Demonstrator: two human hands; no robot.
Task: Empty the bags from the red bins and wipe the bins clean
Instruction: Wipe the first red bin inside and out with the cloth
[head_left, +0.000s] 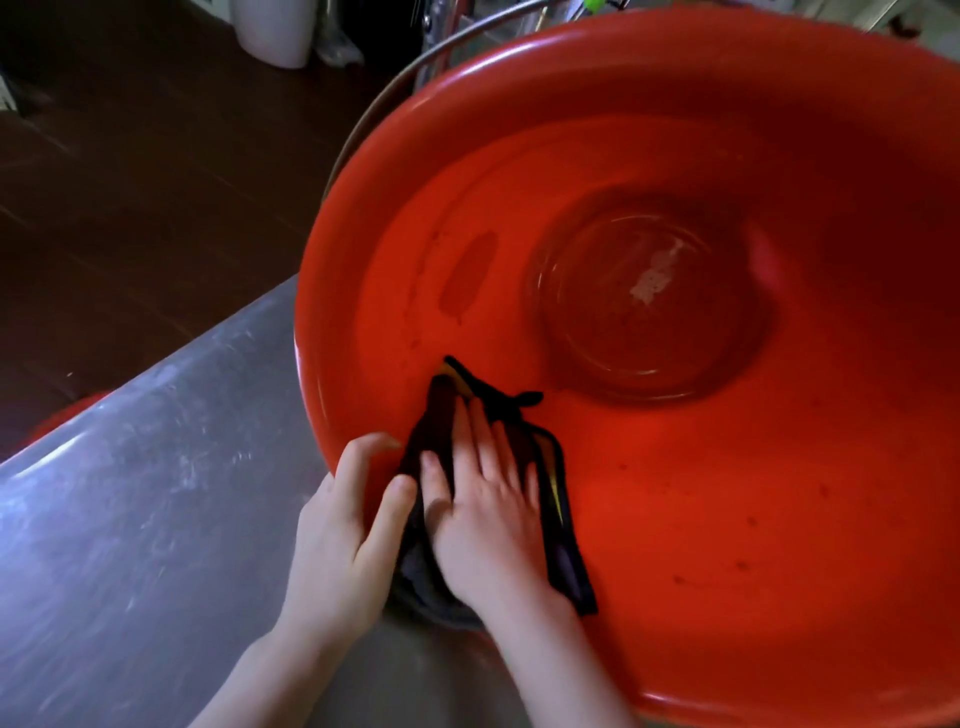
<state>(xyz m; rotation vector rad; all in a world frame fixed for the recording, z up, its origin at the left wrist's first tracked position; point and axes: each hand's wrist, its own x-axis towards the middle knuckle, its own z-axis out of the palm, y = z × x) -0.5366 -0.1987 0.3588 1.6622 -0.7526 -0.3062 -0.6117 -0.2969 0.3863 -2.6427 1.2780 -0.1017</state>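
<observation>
A big round red bin (779, 467) fills the right of the view, tilted toward me so I look into it. No bag is inside; a whitish smear (655, 275) sits on its bottom. A dark cloth with a yellow patch (558, 519) lies against the near inner wall. My right hand (488, 519) presses flat on the cloth, fingers spread. My left hand (345, 535) grips the bin's near rim, thumb inside beside the cloth.
The bin rests on a scratched steel counter (145, 493). Dark wooden floor (130, 182) lies beyond it at the left. A white container (275, 31) stands at the top left. Part of another red object (67, 410) shows under the counter edge.
</observation>
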